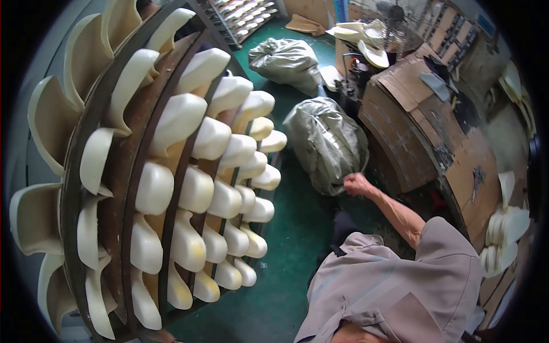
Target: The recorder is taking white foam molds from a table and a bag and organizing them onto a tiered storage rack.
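Note:
My right hand [356, 184] is closed in a fist at the lower right edge of a grey-green woven sack [329, 137]. Whether it grips the sack or only passes in front of it I cannot tell. Pale pieces show through the sack's side. At the lower edge, by the foot of a tall rack [121, 188], a sliver of skin [166, 336] shows, perhaps my left hand; its fingers are hidden. The rack, on my left, carries many cream-coloured, curved moulded pieces [154, 188] in rows.
A second tied sack [284, 59] lies farther back on the green floor [269, 303]. To the right stands a cardboard-covered workbench [409, 94]. Behind it are a fan [393, 14] and loose pale pieces [373, 54]. More pale pieces [506, 226] are stacked at the far right.

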`<state>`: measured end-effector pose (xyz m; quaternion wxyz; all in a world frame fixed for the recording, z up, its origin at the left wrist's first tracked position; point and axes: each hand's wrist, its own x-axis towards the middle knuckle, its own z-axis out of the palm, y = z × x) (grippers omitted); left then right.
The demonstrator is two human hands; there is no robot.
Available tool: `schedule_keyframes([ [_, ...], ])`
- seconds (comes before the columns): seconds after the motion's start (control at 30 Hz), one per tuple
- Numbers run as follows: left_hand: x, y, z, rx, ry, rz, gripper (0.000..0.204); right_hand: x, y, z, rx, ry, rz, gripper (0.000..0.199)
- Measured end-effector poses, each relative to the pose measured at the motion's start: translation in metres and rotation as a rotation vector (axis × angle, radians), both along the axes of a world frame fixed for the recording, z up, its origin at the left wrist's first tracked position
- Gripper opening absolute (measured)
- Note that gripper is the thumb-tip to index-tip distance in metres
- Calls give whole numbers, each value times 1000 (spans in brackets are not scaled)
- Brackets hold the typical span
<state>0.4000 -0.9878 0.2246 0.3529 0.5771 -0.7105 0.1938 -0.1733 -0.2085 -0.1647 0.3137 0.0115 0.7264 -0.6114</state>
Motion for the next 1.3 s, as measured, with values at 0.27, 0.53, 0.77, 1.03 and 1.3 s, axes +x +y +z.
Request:
schedule_keyframes([
  [0.27, -60, 337, -179, 1077, 935, -200, 34, -348, -140, 230, -362, 726, -70, 43],
  [0.53, -245, 565, -243, 1261, 983, -246, 50, -510, -258, 329, -453, 895, 119, 67],
  [0.77, -371, 575, -203, 1162, 874, -624, 41, -483, -266, 326, -431, 864, 90, 51],
  [1.03, -546, 608, -141, 987, 664, -1210, 41, -403, -211, 310, -479, 955, -68, 57],
  [1.3, -644, 632, -145, 541, 530, -1395, 75, -295, -177, 284, -418, 993, -181, 54],
])
